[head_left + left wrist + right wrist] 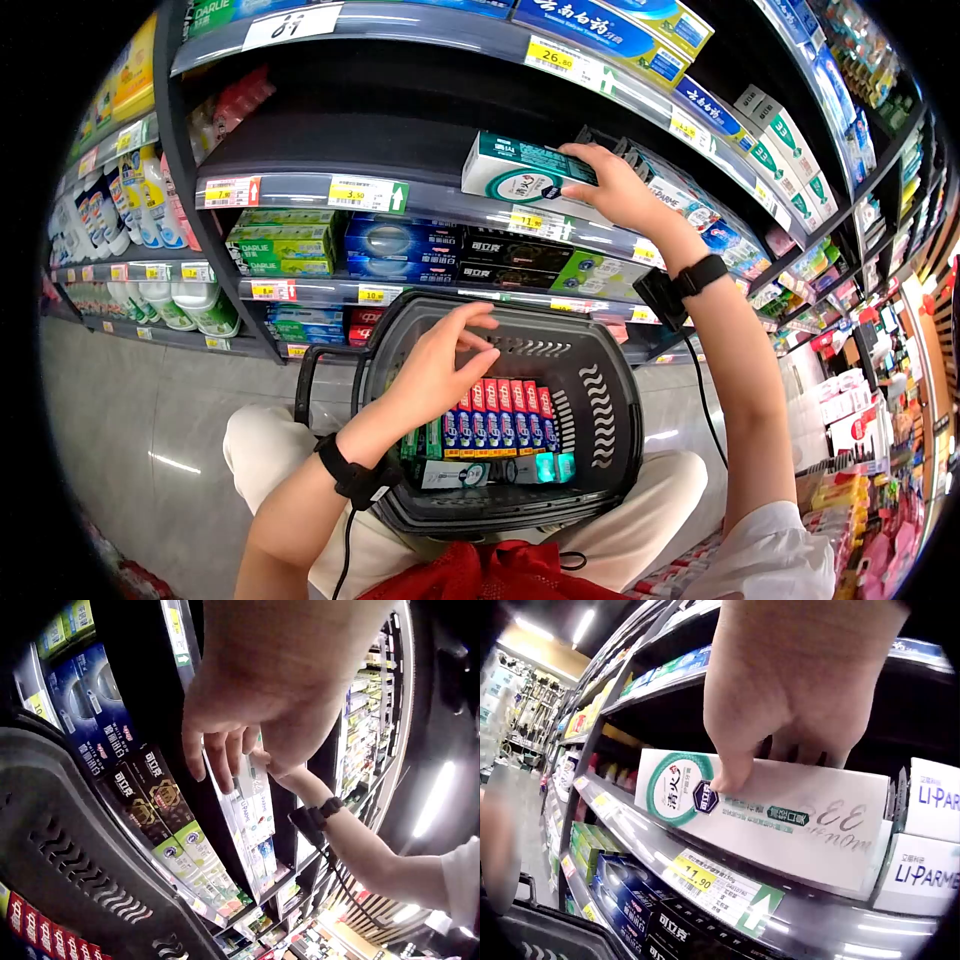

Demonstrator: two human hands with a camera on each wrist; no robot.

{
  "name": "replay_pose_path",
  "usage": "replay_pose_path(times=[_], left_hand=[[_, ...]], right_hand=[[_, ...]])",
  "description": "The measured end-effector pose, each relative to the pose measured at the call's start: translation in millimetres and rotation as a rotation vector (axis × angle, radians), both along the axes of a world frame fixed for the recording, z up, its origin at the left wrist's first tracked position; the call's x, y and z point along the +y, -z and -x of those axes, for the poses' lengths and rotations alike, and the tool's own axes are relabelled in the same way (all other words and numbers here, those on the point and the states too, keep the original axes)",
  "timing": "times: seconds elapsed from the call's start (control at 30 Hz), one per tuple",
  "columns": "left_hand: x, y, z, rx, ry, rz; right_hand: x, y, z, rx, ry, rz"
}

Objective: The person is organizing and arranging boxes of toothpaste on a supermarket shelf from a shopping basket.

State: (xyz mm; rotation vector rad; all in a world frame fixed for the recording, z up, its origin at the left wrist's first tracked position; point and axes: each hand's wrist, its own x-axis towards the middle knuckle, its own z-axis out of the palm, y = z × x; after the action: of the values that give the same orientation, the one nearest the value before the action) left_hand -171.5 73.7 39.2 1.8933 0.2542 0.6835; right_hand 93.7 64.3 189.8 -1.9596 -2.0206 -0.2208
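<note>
My right hand (628,192) grips a white and green toothpaste box (505,172) at the front of the middle shelf. In the right wrist view the thumb presses the box's printed front (817,814), while the other fingers go behind its top edge, partly hidden. Over the shopping basket (612,395) hovers my left hand (440,362), its fingers loosely bent and holding nothing. Inside the basket stands a row of red and blue toothpaste boxes (507,420), with white and teal boxes (455,474) lying nearer me and green ones at the left.
Beside the gripped box, LI-PARME boxes (930,799) fill the shelf to the right. A shelf rail with price tags (368,193) runs below it. Darlie boxes (283,243) and black toothpaste boxes (510,262) sit one level down. The basket's handle (303,385) sticks out at left.
</note>
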Motion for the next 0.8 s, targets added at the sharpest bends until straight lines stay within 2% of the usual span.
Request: replay_pose_path(times=[0.03, 0.1, 0.13, 0.17, 0.23, 0.27, 0.3, 0.37, 0.43, 0.47, 0.5, 0.53, 0.57, 0.6, 0.63, 0.7, 0.8], left_hand=[[1.7, -0.4, -0.3, 0.000, -0.007, 0.002], [6.5, 0.3, -2.4, -0.112, 0.033, 0.297], [10.3, 0.6, -2.8, -0.183, 0.130, 0.502], [13.1, -3.5, -0.9, -0.187, 0.121, 0.506], [14.2, -22.6, 6.6, -0.440, 0.441, 1.193], [14.2, -27.9, 10.4, -0.443, 0.422, 1.271], [16.0, -26.3, 13.0, -0.497, 0.511, 1.320], [17.6, -15.6, 12.3, -0.406, 0.429, 1.124], [17.7, -15.2, 12.8, -0.356, 0.416, 1.145], [17.1, -16.3, 12.9, -0.320, 0.328, 1.058], [15.8, -18.8, 13.0, -0.284, 0.240, 0.970], [8.4, -26.9, 14.2, -0.289, 0.075, 0.904], [6.8, -30.7, 15.3, -0.285, 0.054, 0.774], [7.4, -28.6, 14.5, -0.304, 0.056, 0.674], [8.1, -25.2, 13.9, -0.323, 0.059, 0.574], [7.5, -21.0, 14.6, -0.278, 0.044, 0.494], [5.4, -21.2, 11.7, -0.250, 0.016, 0.383]], right_hand=[[-3.9, 1.2, 9.0, 0.000, -0.007, 0.002], [-18.2, 4.2, 31.2, -0.078, -0.145, -0.217], [-25.9, 7.4, 45.0, -0.139, -0.222, -0.313], [-34.7, 11.9, 58.7, -0.300, -0.230, -0.405], [-52.5, 18.1, 74.3, -0.523, -0.335, -0.485], [-60.5, 23.4, 80.3, -0.634, -0.345, -0.554], [-67.9, 27.6, 84.5, -0.746, -0.353, -0.620], [-80.1, 35.4, 88.2, -0.827, -0.318, -0.653], [-88.0, 46.1, 88.5, -0.829, -0.363, -0.631], [-91.8, 45.5, 89.0, -0.807, -0.405, -0.513], [-94.2, 41.0, 92.4, -0.809, -0.403, -0.514], [-96.9, 34.5, 98.0, -0.668, -0.330, -0.415], [-99.1, 29.8, 101.9, -0.525, -0.255, -0.317], [-99.7, 27.3, 102.7, -0.504, -0.226, -0.233], [-99.4, 28.5, 100.4, -0.505, -0.221, -0.233], [-98.0, 33.2, 95.6, -0.244, -0.268, -0.171], [-95.0, 28.2, 96.1, -0.212, -0.213, -0.124]])
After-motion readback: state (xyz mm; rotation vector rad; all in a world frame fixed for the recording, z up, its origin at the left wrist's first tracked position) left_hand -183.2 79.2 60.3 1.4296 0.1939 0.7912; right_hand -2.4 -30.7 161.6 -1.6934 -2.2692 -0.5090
